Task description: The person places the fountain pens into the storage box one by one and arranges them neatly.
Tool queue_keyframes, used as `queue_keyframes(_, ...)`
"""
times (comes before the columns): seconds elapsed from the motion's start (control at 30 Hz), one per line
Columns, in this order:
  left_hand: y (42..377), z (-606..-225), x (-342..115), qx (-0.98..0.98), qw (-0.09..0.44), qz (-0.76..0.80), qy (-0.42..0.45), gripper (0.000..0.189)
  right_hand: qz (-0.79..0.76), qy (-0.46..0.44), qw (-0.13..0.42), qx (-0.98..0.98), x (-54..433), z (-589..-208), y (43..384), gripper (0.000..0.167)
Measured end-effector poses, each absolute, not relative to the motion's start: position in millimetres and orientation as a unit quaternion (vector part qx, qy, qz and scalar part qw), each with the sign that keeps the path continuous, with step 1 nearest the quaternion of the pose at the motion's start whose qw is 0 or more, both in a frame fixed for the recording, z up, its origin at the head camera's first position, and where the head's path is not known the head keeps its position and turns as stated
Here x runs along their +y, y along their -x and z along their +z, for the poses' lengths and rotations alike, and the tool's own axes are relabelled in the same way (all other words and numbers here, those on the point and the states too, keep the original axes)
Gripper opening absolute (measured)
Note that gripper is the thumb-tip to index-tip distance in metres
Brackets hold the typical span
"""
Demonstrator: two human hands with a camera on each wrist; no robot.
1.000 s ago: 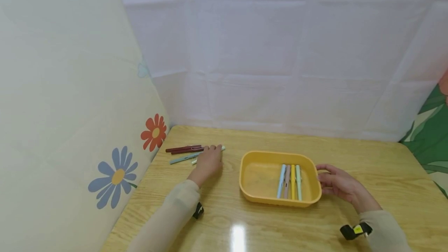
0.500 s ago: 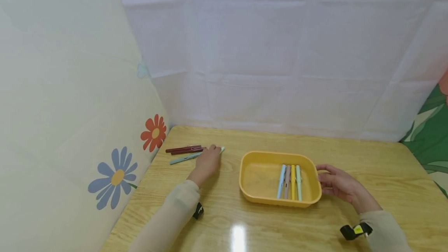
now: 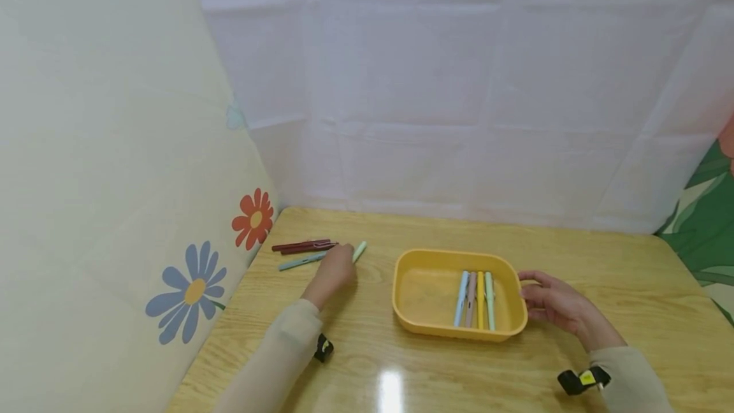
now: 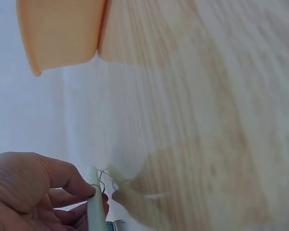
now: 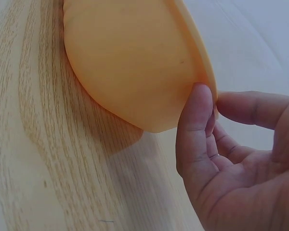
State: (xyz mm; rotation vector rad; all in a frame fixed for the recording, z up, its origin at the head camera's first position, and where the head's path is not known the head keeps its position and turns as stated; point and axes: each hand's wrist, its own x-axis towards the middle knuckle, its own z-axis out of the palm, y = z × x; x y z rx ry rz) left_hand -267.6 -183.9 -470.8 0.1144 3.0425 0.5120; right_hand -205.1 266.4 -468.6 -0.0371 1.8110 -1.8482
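My left hand [image 3: 334, 271] pinches a pale green pen [image 3: 359, 252] between thumb and fingers, over the far left of the table. The pen's wire clip shows in the left wrist view, beside my fingertips. Just left of that hand lie dark red pens [image 3: 301, 246] and a blue-green pen [image 3: 302, 260], its end hidden by the hand. At the right end of the yellow tray [image 3: 432, 331], my right hand [image 3: 559, 303] holds the rim, with thumb and fingertips meeting at the edge in the right wrist view.
Inside the tray's right half lie a light blue pen [image 3: 461, 298], a mauve pen [image 3: 471, 298], a yellow pen [image 3: 480, 298] and a light green pen [image 3: 490, 301], side by side. A white cloth [image 3: 459, 94] hangs behind the wooden table [image 3: 447, 378].
My left hand has drawn slightly nearer and to the left, its fingers now closed on the pale green pen, which has turned steeper. The right hand and tray stay put.
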Motion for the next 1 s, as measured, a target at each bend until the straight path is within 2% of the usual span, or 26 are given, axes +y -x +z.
queue_keyframes(0.2, 266, -467, -183, 0.969, 0.068, 0.237, 0.011, 0.037, -0.690, 0.016, 0.274, 0.670, 266, -468, 205, 0.037)
queue_keyframes(0.53, 263, -463, -183, 0.963, 0.089, 0.255, 0.022, 0.032, -0.687, 0.011, 0.270, 0.675, 266, -467, 204, 0.038)
queue_keyframes(0.77, 263, -462, -185, 0.961, 0.109, 0.253, 0.024, 0.020, -0.688, 0.006, 0.269, 0.674, 266, -467, 204, 0.039)
queue_keyframes(1.0, 259, -459, -185, 0.944, 0.112, 0.307, 0.035, 0.038, -0.688, 0.006, 0.271, 0.673, 267, -467, 205, 0.038)
